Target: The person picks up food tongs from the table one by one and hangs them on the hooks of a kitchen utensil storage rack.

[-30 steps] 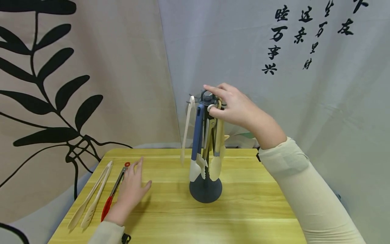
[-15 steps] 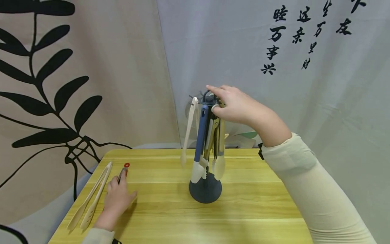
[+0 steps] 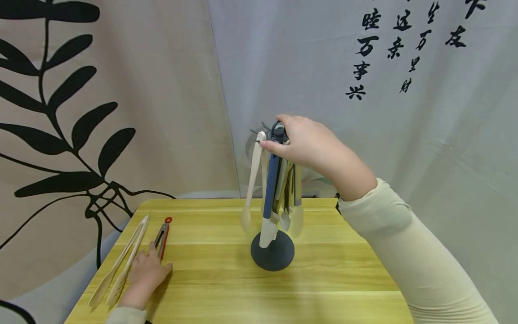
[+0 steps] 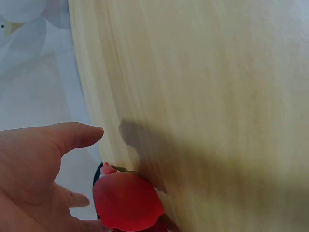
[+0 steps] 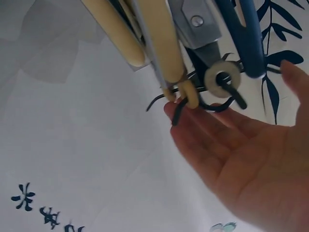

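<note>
On the left of the table, my left hand [image 3: 146, 272] is over the red and grey tongs [image 3: 162, 236]. The left wrist view shows their red silicone head [image 4: 128, 200] beside my fingers, with the thumb held apart. My right hand [image 3: 313, 141] is at the top of a dark utensil stand [image 3: 272, 252]. Its fingers touch the hook ring [image 5: 217, 104] in the right wrist view, and the thumb stands away. From the hooks hang white tongs [image 3: 256, 166], a blue-handled utensil with a white head [image 3: 270, 189] and several yellow-handled tools [image 5: 161, 38].
Beige tongs [image 3: 126, 265] lie left of my left hand, near the left edge of the wooden table [image 3: 344, 279]. A printed curtain [image 3: 170, 90] hangs close behind the table.
My left hand has moved left and nearer, onto the red tongs, which have turned slightly. The hanging utensils have swung round the stand, their left side shifting right; my right thumb has reached left.
</note>
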The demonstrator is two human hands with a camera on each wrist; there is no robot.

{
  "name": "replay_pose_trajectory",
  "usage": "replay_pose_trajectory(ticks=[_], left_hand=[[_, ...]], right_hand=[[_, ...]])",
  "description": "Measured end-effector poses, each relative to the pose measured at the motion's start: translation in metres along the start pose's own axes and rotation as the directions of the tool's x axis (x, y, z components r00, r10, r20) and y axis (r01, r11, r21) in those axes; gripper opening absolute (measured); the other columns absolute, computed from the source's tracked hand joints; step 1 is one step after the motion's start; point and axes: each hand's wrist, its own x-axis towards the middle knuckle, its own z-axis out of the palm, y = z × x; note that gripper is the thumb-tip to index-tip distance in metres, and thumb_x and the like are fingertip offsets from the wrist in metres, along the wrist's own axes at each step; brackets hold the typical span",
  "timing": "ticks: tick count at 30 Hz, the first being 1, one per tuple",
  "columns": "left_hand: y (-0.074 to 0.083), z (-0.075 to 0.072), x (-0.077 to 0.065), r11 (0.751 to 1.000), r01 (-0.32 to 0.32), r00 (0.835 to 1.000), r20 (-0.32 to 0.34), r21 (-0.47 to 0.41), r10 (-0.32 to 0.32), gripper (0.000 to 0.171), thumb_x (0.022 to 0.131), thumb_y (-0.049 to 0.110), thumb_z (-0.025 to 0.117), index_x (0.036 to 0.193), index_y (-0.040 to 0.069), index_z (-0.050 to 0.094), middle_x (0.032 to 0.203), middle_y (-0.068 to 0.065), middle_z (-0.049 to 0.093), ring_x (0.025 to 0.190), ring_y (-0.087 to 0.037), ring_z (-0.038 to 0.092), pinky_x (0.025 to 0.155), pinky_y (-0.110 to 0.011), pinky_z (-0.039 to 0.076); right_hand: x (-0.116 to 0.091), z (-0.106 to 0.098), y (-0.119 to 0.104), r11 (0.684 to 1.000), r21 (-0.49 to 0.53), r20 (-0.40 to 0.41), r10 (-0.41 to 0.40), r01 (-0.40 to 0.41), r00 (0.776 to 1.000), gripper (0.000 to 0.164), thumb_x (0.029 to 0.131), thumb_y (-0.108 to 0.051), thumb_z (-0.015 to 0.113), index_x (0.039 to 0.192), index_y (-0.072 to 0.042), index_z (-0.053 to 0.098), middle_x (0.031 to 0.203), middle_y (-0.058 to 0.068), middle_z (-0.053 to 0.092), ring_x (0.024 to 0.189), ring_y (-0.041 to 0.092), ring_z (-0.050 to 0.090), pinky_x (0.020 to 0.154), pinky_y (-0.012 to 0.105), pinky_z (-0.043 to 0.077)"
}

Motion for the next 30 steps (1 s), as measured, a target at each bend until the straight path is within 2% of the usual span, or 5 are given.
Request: replay_pose_trajectory(ticks=[9,18,24,28,30], left_hand=[[-0.005,0.003,0.001,0.999,0.025,0.999,0.03,0.019,-0.026,0.099,0.087,0.045,0.06,0.144,-0.016,0.007,0.132,-0.048,0.021,0.118,-0.062,0.027,0.085,-0.069,0.038],[-0.01,0.005,0.003,0.999,0.022,1.0,0.009,0.029,-0.022,0.089,0.088,0.037,0.062,0.14,-0.019,0.015,0.125,-0.047,0.03,0.11,-0.06,0.037,0.08,-0.065,0.042],[-0.013,0.005,0.005,1.0,0.023,0.999,-0.032,-0.012,-0.023,0.074,0.086,0.025,0.064,0.136,-0.015,0.028,0.109,-0.041,0.045,0.095,-0.055,0.05,0.065,-0.057,0.048],[-0.014,0.004,0.004,0.999,0.021,0.999,-0.034,-0.026,-0.022,0.071,0.086,0.022,0.062,0.137,-0.014,0.027,0.106,-0.043,0.044,0.094,-0.056,0.05,0.062,-0.057,0.048],[-0.013,0.004,0.003,1.0,0.019,0.999,-0.034,-0.022,-0.02,0.071,0.087,0.021,0.06,0.137,-0.015,0.025,0.108,-0.045,0.042,0.097,-0.058,0.048,0.065,-0.059,0.047]], right_hand=[[-0.002,0.001,-0.005,0.997,-0.072,-0.022,0.009,-0.011,1.0,0.082,0.089,-0.058,0.051,0.152,-0.015,0.02,0.151,0.009,0.034,0.139,0.028,0.031,0.108,0.049,0.033],[-0.001,0.002,0.005,0.999,0.03,-0.007,-0.018,0.018,1.0,0.075,0.091,-0.049,0.052,0.153,-0.026,0.015,0.153,0.009,0.03,0.14,0.028,0.03,0.109,0.05,0.031],[0.0,0.005,0.015,0.989,0.12,-0.03,-0.087,0.09,0.996,0.07,0.093,-0.038,0.053,0.152,-0.029,0.017,0.146,0.009,0.041,0.134,0.026,0.039,0.106,0.048,0.035],[0.003,0.007,0.02,0.98,0.161,-0.043,-0.109,0.115,0.993,0.068,0.092,-0.03,0.051,0.152,-0.027,0.019,0.142,0.009,0.045,0.116,0.023,0.05,0.092,0.042,0.043],[0.003,0.008,0.02,0.978,0.173,-0.05,-0.107,0.114,0.993,0.068,0.09,-0.026,0.049,0.152,-0.027,0.02,0.141,0.008,0.047,0.09,0.02,0.055,0.077,0.037,0.043]])
